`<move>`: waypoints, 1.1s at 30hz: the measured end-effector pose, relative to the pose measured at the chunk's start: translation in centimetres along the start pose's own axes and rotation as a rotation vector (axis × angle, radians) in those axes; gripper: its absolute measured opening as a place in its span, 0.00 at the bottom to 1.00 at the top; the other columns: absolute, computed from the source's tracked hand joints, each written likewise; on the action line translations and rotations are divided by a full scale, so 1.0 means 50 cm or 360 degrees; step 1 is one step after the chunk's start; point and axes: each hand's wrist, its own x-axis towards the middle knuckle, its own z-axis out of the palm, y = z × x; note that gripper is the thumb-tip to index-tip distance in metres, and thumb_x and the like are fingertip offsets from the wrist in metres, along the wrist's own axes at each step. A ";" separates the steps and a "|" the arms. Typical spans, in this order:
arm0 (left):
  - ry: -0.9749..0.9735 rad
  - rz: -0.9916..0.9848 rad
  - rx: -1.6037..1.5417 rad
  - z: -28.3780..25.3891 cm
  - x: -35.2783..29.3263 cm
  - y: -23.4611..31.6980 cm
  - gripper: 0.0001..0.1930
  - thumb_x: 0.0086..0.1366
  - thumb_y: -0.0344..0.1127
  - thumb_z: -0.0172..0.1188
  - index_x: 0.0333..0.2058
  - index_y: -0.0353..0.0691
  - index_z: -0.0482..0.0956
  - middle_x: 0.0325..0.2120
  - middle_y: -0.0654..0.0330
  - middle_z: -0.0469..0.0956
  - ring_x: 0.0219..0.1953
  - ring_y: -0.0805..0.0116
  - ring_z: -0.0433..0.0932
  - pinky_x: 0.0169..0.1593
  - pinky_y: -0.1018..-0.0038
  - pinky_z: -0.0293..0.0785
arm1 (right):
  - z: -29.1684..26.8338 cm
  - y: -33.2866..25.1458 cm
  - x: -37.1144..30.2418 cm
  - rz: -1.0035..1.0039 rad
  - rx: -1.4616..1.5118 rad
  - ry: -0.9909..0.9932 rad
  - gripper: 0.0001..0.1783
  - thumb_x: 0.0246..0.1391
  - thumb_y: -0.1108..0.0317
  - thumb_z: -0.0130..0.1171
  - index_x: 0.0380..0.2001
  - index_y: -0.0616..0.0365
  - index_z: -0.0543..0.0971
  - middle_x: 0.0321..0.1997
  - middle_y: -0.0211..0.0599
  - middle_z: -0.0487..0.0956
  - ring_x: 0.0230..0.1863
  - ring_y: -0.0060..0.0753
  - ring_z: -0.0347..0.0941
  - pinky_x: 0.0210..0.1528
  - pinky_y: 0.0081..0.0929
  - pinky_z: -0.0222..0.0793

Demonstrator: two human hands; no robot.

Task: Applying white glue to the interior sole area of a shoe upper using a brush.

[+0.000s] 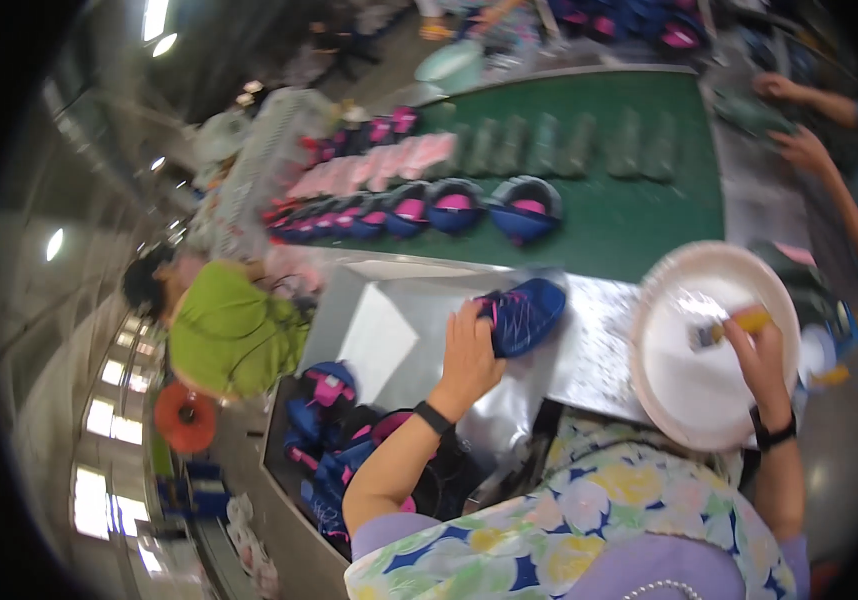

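Observation:
My left hand (470, 352) grips a dark blue shoe upper (529, 317) with pink trim, holding it over the metal bench surface. In my right hand (755, 355) is a brush with a yellow handle (749, 320). Its bristles (706, 334) hang over a wide, pale round basin (657, 385) with white inside. Motion blurs the picture somewhat, and the palm side of my left hand is hidden.
A green conveyor belt (629, 220) beyond carries rows of blue-and-pink shoe uppers (454, 207), pink pieces and dark soles. More uppers (334, 455) fill a bin at left. A person in green (234, 330) sits left; another person's hands (799, 145) work at far right.

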 end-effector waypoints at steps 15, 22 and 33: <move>-0.0991 0.0542 -0.0396 0.153 0.010 -0.062 0.26 0.49 0.22 0.60 0.51 0.45 0.78 0.53 0.54 0.78 0.53 0.54 0.77 0.54 0.61 0.75 | 0.104 0.007 0.041 0.0113 -0.0299 -0.0501 0.11 0.56 0.64 0.65 0.31 0.62 0.78 0.29 0.45 0.81 0.32 0.39 0.79 0.36 0.32 0.73; -0.0760 -0.0201 -0.0902 0.035 0.172 -0.075 0.26 0.57 0.26 0.61 0.56 0.41 0.74 0.55 0.52 0.77 0.54 0.58 0.78 0.56 0.65 0.74 | 0.029 0.025 0.004 -0.0196 -0.0867 -0.0883 0.12 0.53 0.64 0.65 0.35 0.59 0.77 0.32 0.49 0.80 0.37 0.59 0.77 0.41 0.47 0.71; -0.0347 0.0175 -0.1198 0.088 0.268 0.086 0.27 0.59 0.31 0.63 0.58 0.37 0.72 0.56 0.51 0.76 0.55 0.56 0.77 0.58 0.64 0.73 | -0.081 -0.126 0.103 -0.0278 0.0110 -0.0196 0.13 0.57 0.61 0.63 0.34 0.61 0.76 0.29 0.44 0.79 0.29 0.43 0.76 0.34 0.35 0.70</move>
